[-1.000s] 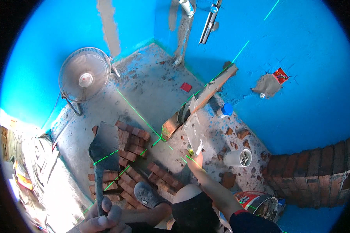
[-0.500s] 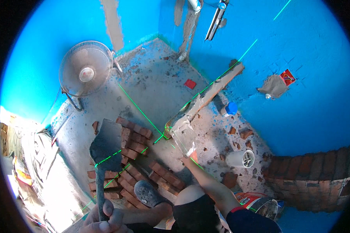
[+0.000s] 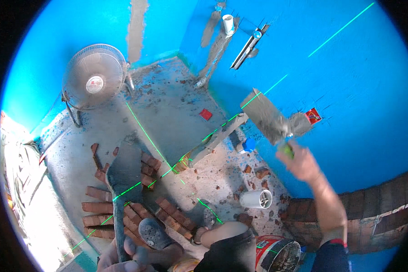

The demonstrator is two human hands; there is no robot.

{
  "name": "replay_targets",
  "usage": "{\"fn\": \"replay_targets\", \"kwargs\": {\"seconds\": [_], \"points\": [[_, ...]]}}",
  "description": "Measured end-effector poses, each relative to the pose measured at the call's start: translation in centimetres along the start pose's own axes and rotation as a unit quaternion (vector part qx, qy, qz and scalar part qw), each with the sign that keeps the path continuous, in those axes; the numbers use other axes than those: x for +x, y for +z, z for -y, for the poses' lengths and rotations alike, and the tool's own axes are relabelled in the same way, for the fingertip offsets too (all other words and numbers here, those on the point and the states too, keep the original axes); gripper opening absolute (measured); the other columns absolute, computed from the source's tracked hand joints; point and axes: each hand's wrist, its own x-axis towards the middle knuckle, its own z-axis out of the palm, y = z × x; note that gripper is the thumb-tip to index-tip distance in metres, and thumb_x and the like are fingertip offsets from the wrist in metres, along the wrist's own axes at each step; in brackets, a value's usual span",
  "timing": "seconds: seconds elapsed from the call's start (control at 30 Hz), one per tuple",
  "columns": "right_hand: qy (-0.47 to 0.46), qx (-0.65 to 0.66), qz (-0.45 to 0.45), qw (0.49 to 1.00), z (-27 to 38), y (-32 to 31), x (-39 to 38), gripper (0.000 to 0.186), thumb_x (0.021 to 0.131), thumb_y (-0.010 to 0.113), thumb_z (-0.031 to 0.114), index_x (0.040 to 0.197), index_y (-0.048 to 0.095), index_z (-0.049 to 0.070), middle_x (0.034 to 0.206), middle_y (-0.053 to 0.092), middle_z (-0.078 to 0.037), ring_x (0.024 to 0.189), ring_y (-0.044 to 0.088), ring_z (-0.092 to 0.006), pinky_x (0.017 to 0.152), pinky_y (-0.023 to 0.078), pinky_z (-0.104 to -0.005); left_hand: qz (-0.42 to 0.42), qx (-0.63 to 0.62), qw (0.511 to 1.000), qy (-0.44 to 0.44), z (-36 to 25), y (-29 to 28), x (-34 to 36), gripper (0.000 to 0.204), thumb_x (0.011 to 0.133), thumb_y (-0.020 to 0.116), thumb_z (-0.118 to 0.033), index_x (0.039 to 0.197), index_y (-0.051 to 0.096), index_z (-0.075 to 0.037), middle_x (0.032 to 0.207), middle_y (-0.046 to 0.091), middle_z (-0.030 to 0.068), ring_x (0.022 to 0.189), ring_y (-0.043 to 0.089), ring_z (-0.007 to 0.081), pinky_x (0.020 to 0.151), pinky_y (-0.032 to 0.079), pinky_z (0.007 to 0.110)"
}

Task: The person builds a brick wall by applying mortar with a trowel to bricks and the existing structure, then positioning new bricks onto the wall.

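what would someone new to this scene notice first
Probably the vivid blue wall filling the right side, with the right hand holding a broad trowel before it. At lower left, the left hand grips a grey shovel, bricks either side; a round fan stands upper left.

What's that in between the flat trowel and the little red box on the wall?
In the head view, a rough grey patch on the blue wall shows between the trowel and the red box.
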Motion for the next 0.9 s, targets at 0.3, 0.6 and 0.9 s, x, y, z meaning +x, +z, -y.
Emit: {"fn": "replay_targets", "kwargs": {"seconds": [0.3, 0.6, 0.9], "points": [[0.098, 0.086, 0.449, 0.884, 7.3, -5.6, 19.7, 0.048, 0.094, 0.052, 0.048, 0.080, 0.059, 0.003, 0.068, 0.059, -0.005, 0.052, 0.055, -0.0141, 0.047, 0.045, -0.0331, -0.011, 0.019, 1.000, -0.016, -1.8, 0.5, 1.5, 0.030, 0.082, 0.062, -0.006, 0.105, 0.044, -0.004, 0.072, 0.047, 0.0016, 0.039, 0.037, 0.0069, 0.044, 0.035, 0.024], [0.166, -0.003, 0.475, 0.864, 3.1, 0.7, 24.6, 0.041, 0.089, 0.057, 0.050, 0.082, 0.066, 0.010, 0.064, 0.058, -0.004, 0.051, 0.053, -0.0152, 0.042, 0.041, -0.0331, -0.036, -0.017, 0.999, -0.035, -2.6, -1.1, 0.8, 0.029, 0.085, 0.058, -0.004, 0.108, 0.041, -0.005, 0.077, 0.048, 0.0026, 0.041, 0.040, 0.0074, 0.046, 0.036, 0.025], [0.250, 0.033, 0.383, 0.889, -5.9, 4.8, 27.5, 0.036, 0.086, 0.062, 0.045, 0.080, 0.067, 0.010, 0.061, 0.057, -0.005, 0.051, 0.053, -0.0151, 0.046, 0.043, -0.0321, -0.011, -0.019, 1.000, -0.008, -3.1, -2.5, 1.1, 0.026, 0.091, 0.054, -0.004, 0.113, 0.040, -0.006, 0.080, 0.050, 0.0045, 0.041, 0.041, 0.0085, 0.047, 0.039, 0.028]]}}
